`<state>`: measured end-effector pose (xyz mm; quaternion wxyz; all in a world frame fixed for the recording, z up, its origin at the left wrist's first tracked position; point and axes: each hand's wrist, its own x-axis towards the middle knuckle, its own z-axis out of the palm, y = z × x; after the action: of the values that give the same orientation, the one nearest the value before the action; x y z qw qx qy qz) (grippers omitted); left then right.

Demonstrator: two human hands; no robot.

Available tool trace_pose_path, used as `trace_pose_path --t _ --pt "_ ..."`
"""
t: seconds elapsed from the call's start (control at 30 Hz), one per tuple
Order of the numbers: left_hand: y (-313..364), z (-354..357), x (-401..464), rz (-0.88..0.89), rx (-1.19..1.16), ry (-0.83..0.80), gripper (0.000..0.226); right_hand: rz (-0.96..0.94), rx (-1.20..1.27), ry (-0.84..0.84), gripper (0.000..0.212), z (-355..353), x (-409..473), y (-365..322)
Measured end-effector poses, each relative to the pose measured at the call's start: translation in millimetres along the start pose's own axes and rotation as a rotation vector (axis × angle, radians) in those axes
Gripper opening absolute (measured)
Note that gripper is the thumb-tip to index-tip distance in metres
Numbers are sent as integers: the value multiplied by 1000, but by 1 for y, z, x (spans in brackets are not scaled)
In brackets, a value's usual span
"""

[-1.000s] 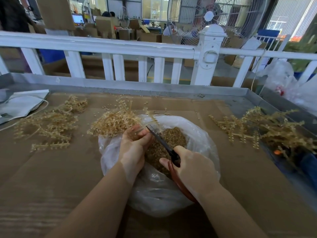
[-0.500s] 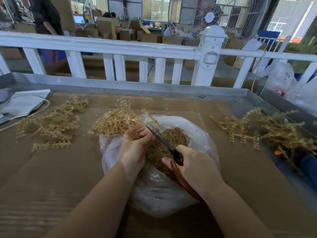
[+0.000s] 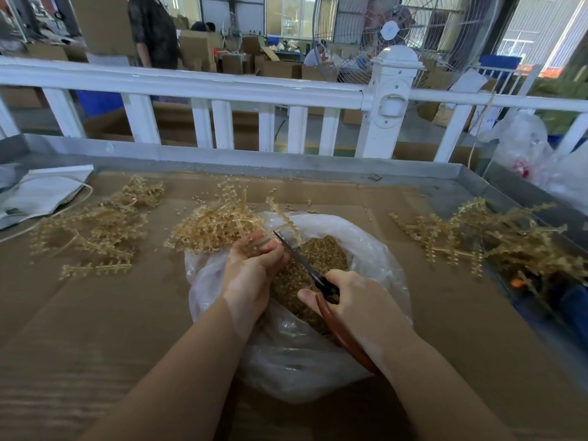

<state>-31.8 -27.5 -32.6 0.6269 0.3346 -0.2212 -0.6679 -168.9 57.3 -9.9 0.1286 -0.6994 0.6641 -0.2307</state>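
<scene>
My left hand (image 3: 251, 268) grips a bundle of tan plastic sprigs (image 3: 216, 227) over an open clear plastic bag (image 3: 286, 361). The bag holds a heap of small tan cut pieces (image 3: 321, 259). My right hand (image 3: 359, 303) holds scissors (image 3: 302, 262) with brown-red handles. Their dark blades point up and left toward a thin sprig sticking out of my left hand, right above the bag's opening.
Cardboard (image 3: 95, 313) covers the metal-rimmed table (image 3: 254, 160). Loose sprigs lie in a pile at the left (image 3: 92, 227) and another at the right (image 3: 483, 237). A white folded bag (image 3: 41, 192) lies far left. A white railing (image 3: 222, 87) stands behind; a person (image 3: 152, 33) walks beyond it.
The scissors and both hands stay over the bag with only slight shifts. Behind the railing, a person has walked from the far left toward the right.
</scene>
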Motion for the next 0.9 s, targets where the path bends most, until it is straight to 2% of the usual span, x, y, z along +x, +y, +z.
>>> trace_pose_path --t 0.33,0.9 --pt "1 3 -2 2 12 9 36 -32 -100 41 37 -1 -3 4" --pt "0 4 -2 -3 20 44 35 0 -16 -24 36 -2 -1 3"
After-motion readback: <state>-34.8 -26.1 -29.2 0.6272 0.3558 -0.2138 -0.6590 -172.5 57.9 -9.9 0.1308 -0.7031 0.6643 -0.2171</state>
